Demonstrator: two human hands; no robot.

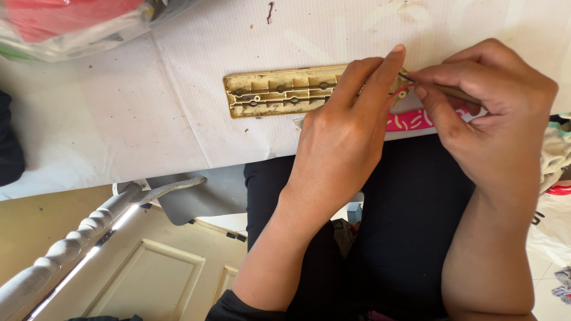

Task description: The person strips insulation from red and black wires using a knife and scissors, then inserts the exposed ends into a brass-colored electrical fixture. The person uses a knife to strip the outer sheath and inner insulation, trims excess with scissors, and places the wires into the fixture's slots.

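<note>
A long yellowed plastic strip housing [273,92], open side up with metal contacts inside, lies on a white textured sheet [148,113]. My left hand [345,131] rests over its right end, the index finger stretched along the edge. My right hand [482,101] pinches a thin wooden-handled tool [458,93] whose tip meets the housing's right end beside a red wire [403,90]. The housing's right end is hidden under my fingers.
A pink patterned piece [410,120] lies at the sheet's front edge. A clear bag with red contents [65,24] sits top left. Below are my dark-clad lap [404,226], a white turned spindle [71,244], a cream panelled door [154,273] and cloth at the right [559,154].
</note>
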